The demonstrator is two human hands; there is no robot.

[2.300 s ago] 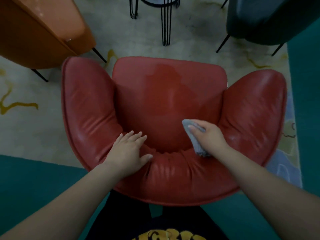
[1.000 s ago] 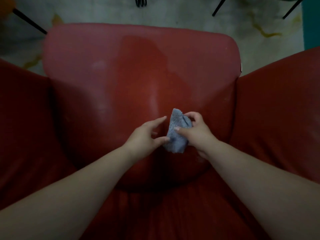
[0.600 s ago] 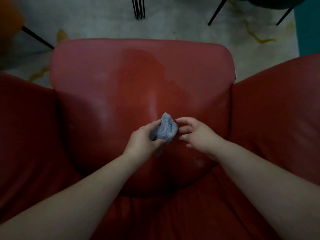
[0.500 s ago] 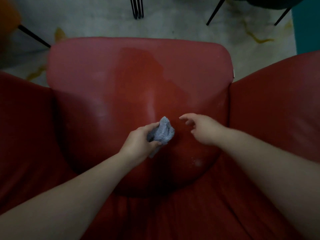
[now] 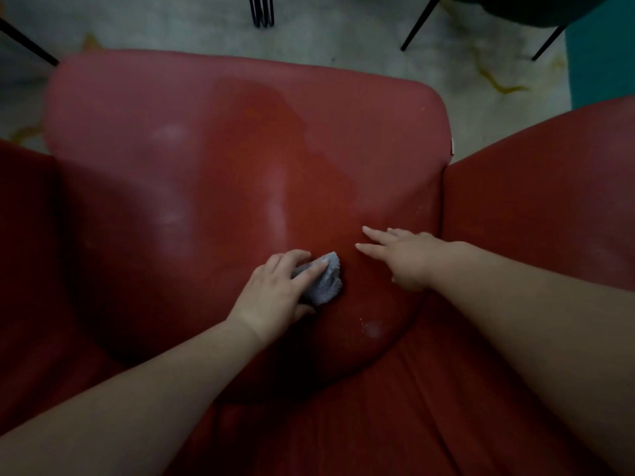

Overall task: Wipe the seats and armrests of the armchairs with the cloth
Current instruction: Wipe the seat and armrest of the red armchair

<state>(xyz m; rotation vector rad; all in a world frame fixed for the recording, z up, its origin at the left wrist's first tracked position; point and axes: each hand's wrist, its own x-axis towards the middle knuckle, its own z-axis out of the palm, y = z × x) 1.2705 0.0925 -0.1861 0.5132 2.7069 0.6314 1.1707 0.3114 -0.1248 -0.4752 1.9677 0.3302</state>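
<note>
Transferred from right to left hand (image 5: 275, 293), cloth (image 5: 323, 281) is gripped for wiping the seat (image 5: 213, 201) — right hand (image 5: 402, 257), at 3 o'clock, fingers spread, empty.

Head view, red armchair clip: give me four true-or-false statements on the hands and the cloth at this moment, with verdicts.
1. The left hand holds the grey cloth against the seat of the red armchair. True.
2. The right hand grips the cloth. False: it holds nothing, its fingers straight, apart from the cloth.
3. The cloth lies on the right armrest. False: it is on the seat, near the middle.
4. Thin black furniture legs stand on the pale floor beyond the seat. True.
</note>
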